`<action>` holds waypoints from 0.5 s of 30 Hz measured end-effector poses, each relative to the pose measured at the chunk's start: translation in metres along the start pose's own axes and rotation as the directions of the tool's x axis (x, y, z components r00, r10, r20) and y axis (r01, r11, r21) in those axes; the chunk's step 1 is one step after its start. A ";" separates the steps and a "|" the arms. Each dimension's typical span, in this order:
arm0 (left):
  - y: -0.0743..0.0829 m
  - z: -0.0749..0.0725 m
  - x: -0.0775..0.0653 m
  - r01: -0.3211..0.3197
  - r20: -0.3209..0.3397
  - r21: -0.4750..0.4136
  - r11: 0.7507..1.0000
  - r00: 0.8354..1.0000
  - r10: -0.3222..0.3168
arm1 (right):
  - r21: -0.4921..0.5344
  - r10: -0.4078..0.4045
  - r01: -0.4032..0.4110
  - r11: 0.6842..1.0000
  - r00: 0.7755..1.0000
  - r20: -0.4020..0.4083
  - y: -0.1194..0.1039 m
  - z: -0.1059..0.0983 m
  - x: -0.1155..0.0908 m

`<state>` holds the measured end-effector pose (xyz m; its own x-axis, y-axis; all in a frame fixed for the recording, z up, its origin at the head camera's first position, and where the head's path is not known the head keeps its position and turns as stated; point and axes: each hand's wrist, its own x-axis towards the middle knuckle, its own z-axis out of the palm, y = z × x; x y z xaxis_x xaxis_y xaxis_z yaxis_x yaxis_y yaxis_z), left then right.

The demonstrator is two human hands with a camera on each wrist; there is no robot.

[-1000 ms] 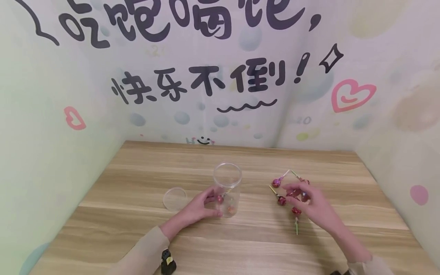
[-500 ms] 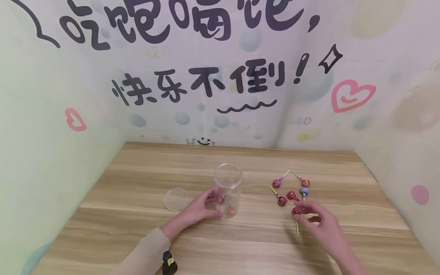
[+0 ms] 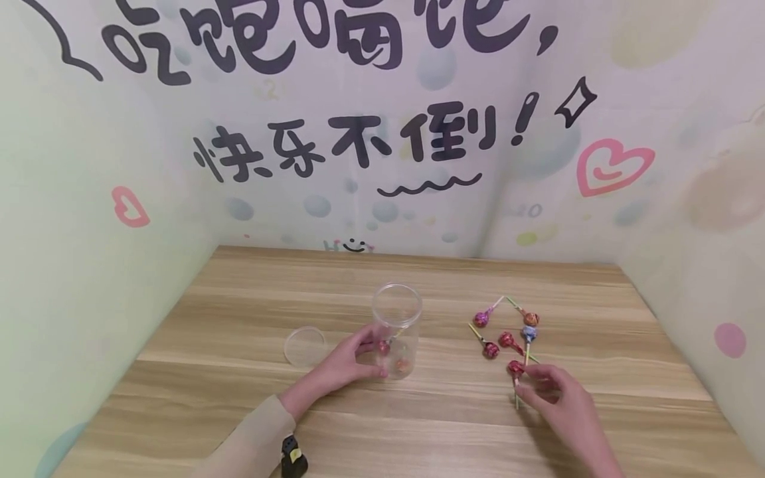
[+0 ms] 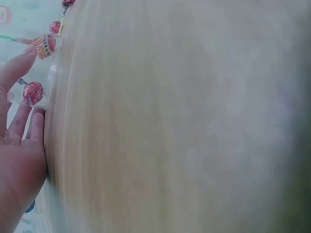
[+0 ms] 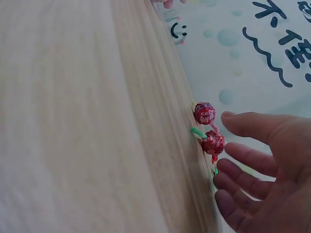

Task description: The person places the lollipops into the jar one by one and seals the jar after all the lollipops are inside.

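Note:
My left hand (image 3: 346, 362) grips the side of a clear plastic jar (image 3: 409, 335), thumb on the near side and fingers behind. The jar stands upright and uncovered, with two wrapped lollipops inside: an orange one (image 4: 44, 46) and a red one (image 4: 33, 93). On the right, my right hand (image 3: 562, 401) is low over the table with thumb and fingers apart. Its fingertips are right at the stick of the nearest red lollipop (image 3: 515, 368). In the right wrist view, a red lollipop with a green stick (image 5: 214, 143) appears in front of the spread fingers.
Behind the right hand lie more lollipops: a purple one (image 3: 481, 318), an orange one (image 3: 531, 318), a blue one (image 3: 529, 333) and dark red ones (image 3: 491, 350). A round clear lid (image 3: 305, 346) lies left of the jar. Printed walls (image 3: 358, 219) enclose the wooden table (image 3: 251, 299).
My right hand has drawn back toward me from above the lollipop group to the nearest red one's stick, uncovering the orange and blue lollipops. The left hand and jar stay put.

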<state>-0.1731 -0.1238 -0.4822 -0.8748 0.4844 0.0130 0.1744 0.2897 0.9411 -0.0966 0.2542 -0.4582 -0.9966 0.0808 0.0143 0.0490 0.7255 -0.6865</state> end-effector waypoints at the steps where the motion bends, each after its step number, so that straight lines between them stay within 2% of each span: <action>1: 0.000 0.000 0.000 0.003 0.000 -0.003 1.000 1.000 -0.003 | -0.003 0.011 -0.011 1.000 1.000 0.013 0.001 0.000 0.001; 7: 0.000 0.000 -0.001 -0.003 -0.001 -0.010 1.000 1.000 0.003 | -0.040 0.049 -0.046 0.998 0.996 0.072 0.003 -0.002 0.005; 15: 0.001 -0.001 0.000 0.007 0.001 -0.003 1.000 1.000 -0.007 | -0.119 -0.026 0.036 0.992 0.996 0.082 0.004 -0.004 0.011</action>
<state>-0.1735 -0.1243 -0.4812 -0.8756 0.4829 0.0060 0.1666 0.2904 0.9423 -0.1072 0.2606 -0.4581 -0.9996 0.0053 -0.0279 0.0209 0.8042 -0.5940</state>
